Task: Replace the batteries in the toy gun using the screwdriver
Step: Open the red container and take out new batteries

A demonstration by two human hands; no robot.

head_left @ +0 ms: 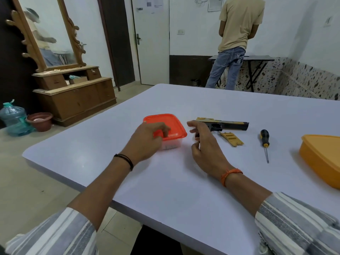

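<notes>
A black and gold toy gun lies on the white table, its gold battery cover off and lying just in front of it. To the right lies a screwdriver with a black and yellow handle. A small clear box with a red lid stands left of the gun. My left hand rests on the box, fingers curled over the lid's near edge. My right hand hovers between box and gun, its fingers curled round a small dark object, seemingly a battery.
An orange lidded container sits at the table's right edge. A person stands with their back turned at a dark folding table beyond. A dresser with a mirror, a water jug and a pot are on the floor at the left.
</notes>
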